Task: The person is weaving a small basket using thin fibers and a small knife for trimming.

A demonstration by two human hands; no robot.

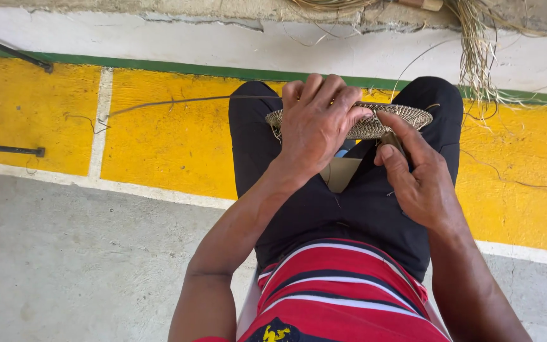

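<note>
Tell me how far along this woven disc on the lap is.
Done so far: a flat, tightly coiled woven disc resting across the knees. In hand: the left hand presses down on the disc while the right hand works at its near edge with a small tool or strand, too hidden to tell which. Left: a long loose strand trails from the disc across the yellow floor, and unused fibre hangs nearby.
</note>
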